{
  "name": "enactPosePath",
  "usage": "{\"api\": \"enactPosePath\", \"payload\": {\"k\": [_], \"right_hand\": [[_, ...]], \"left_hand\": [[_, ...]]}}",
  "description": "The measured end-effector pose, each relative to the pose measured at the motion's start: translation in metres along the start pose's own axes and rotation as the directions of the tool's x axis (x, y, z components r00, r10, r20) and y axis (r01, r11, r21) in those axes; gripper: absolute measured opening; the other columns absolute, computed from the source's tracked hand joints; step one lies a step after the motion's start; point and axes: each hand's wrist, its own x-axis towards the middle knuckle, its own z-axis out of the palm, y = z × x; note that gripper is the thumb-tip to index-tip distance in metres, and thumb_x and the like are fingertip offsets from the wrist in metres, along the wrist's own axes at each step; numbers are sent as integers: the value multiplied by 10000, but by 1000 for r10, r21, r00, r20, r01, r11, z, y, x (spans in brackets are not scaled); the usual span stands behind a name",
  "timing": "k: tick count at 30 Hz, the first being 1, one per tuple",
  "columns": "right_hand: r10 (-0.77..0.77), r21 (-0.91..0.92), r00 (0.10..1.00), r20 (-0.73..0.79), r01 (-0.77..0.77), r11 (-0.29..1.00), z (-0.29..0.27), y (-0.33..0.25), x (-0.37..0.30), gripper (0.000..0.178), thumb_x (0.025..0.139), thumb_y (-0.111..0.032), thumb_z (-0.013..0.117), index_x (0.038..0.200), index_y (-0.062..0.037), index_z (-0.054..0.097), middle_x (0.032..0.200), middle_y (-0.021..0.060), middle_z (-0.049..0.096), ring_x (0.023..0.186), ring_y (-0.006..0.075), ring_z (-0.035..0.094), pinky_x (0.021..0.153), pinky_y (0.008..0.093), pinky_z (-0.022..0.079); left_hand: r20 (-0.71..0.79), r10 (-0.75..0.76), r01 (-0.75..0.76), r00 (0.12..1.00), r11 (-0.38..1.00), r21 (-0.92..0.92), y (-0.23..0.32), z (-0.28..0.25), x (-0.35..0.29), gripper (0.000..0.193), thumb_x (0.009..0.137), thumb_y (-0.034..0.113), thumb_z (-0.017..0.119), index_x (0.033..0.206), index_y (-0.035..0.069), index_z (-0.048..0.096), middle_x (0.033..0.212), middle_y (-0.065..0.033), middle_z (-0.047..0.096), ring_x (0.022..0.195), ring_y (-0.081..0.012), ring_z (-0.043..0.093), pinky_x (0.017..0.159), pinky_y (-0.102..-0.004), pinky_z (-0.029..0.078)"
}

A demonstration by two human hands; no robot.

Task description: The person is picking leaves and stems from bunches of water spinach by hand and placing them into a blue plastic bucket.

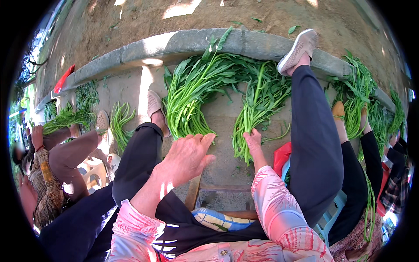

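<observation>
A large heap of long-stemmed leafy greens (187, 96), which look like water spinach, lies on the pavement between my feet, its cut stems toward me. My left hand (185, 157) hovers over the stem ends of this heap, thumb apart from the fingers, with nothing visible in it. To the right lies a smaller bunch of the greens (262, 98), leaves pointing away. My right hand (253, 142) reaches down to that bunch, its fingers closed round some stems near their lower ends. The palm side of each hand is hidden.
A stone kerb (144, 50) curves beyond the greens, with bare soil past it. My right shoe (301, 48) rests at the kerb. A red bag (283, 157) sits beside my right leg. Other people sit close on both sides, with more greens (358, 87) by them.
</observation>
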Motion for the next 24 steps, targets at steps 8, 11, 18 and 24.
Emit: {"api": "enactPosePath", "payload": {"k": [8,11,18,24], "right_hand": [[-244,-328,945,-219,164,930,-6,26,7,204,604,-164,606,713,0,553,587,82,542,518,150,490,518,298,408],[-327,-370,903,-279,213,904,-12,35,9,216,589,-183,609,659,-5,509,508,70,459,458,165,412,474,322,365],[-163,-40,921,-354,159,986,-19,0,-10,166,659,-141,610,688,-2,526,568,19,525,428,111,427,423,284,369],[-141,-263,928,-345,49,963,2,-66,-43,230,660,-173,610,784,3,529,630,104,568,516,222,537,522,356,438]], "left_hand": [[-23,1,-2,1000,998,-57,-3,-1,-2,467,801,259,565,1178,28,417,880,-182,558,798,-344,546,672,-419,446],[4,-12,12,1000,999,-48,-3,-3,-2,472,800,262,566,1181,28,414,893,-183,559,803,-342,546,679,-415,446],[-19,2,-3,1000,999,-40,-4,-6,-2,425,794,250,572,1112,15,419,860,-174,556,789,-338,555,672,-405,450],[10,-13,14,1000,998,-67,-10,-3,-6,455,810,265,555,1160,10,416,942,-180,557,847,-339,545,713,-410,445]]}}
